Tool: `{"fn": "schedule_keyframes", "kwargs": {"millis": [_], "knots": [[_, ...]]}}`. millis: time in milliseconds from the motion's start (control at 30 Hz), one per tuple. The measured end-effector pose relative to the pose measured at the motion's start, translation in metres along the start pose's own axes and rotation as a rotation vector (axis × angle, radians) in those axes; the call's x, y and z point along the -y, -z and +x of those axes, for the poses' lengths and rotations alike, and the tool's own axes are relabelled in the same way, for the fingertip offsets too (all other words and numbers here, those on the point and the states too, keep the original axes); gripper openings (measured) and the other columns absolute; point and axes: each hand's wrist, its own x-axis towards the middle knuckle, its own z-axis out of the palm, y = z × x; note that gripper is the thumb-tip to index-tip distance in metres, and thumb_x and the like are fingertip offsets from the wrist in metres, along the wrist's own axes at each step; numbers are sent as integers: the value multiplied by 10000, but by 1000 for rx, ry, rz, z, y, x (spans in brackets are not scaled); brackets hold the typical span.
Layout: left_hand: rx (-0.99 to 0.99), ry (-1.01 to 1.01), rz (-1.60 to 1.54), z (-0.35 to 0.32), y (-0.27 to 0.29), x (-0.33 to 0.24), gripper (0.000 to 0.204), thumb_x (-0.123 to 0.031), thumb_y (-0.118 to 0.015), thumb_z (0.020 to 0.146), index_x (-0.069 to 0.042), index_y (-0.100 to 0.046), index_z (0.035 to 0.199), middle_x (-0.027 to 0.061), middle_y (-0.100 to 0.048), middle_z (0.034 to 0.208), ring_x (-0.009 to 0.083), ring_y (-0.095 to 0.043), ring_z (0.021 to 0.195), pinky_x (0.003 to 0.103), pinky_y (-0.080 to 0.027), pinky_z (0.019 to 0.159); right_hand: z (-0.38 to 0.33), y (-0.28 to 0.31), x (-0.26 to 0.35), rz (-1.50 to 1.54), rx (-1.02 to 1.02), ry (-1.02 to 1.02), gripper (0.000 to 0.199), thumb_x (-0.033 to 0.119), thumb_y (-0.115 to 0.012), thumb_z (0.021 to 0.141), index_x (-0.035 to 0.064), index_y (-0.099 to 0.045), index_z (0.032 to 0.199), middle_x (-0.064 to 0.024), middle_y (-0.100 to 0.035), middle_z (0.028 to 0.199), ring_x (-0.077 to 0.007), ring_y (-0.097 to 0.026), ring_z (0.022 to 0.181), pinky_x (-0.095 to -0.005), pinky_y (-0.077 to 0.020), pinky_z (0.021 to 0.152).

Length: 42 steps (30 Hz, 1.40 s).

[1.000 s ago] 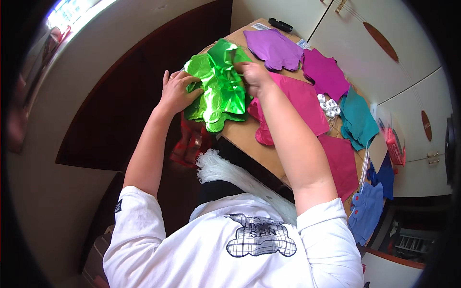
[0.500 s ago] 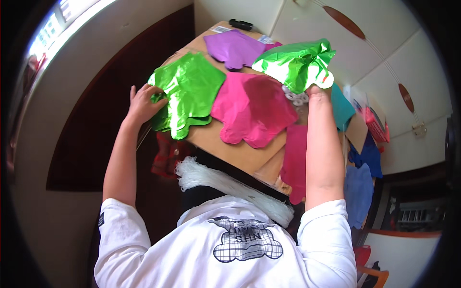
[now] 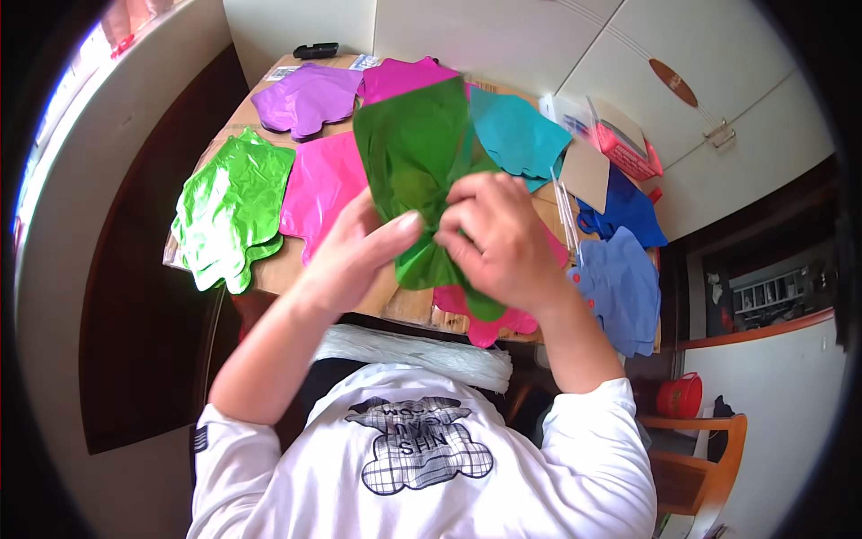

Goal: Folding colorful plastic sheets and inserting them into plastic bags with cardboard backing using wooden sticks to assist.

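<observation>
In front of my chest, a thin green foil sheet [image 3: 415, 148] is raised above the table, bunched together near its middle. My left hand [image 3: 366, 250] grips its left side, thumb on top and fingers partly behind the foil. My right hand [image 3: 503, 238] pinches the gathered part with curled fingers, close beside the left thumb. At the table's left edge lies a stack of shiny green foil sheets [image 3: 235, 208] with rounded lobes. A pink foil sheet [image 3: 323, 184] lies beside the stack, partly hidden by my left hand. Another pink foil piece [image 3: 485, 325] shows below my hands.
Purple [image 3: 310, 97], magenta [image 3: 404, 76] and teal foil sheets [image 3: 516, 135] lie along the cardboard-covered table's far side. On the right are light blue sheets [image 3: 624, 292], dark blue sheets [image 3: 628, 211], white sticks [image 3: 566, 211] and a pink basket [image 3: 628, 153]. White strands [image 3: 413, 352] hang at the near edge.
My left hand has left the green stack and come to the middle. My right hand has brought the green foil sheet back from the far right, and both hands now hold it. The view has shifted right.
</observation>
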Motion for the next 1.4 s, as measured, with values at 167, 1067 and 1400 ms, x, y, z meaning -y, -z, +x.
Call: {"fn": "schedule_keyframes", "kwargs": {"millis": [167,1067,1400], "knots": [[-290,-12,-239,22,-21,34,176,-83,-567,959,-12,-630,1107,65,-672,1036,155,-656,925,315,-551,808,-53,12,-17,246,-226,-278,224,255,-721,840,81,-653,964,-112,-555,1165,-287,-528,1105,-401,-394,960],[-293,-41,1464,45,17,103,851,-197,-768,764,-91,-287,1458,84,-645,715,290,-645,633,403,-502,584,-148,25,-133,438,-81,-1249,239,194,-749,813,28,-620,700,-22,-609,601,-59,-532,478,-216,-368,420],[-232,-83,1611,47,27,118,960,-191,-784,747,-123,-198,1504,62,-619,682,264,-635,594,393,-493,538,-161,12,-144,82,58,-1133,257,181,-772,766,1,-608,685,-54,-604,599,-106,-557,551,-293,-433,528]]}}
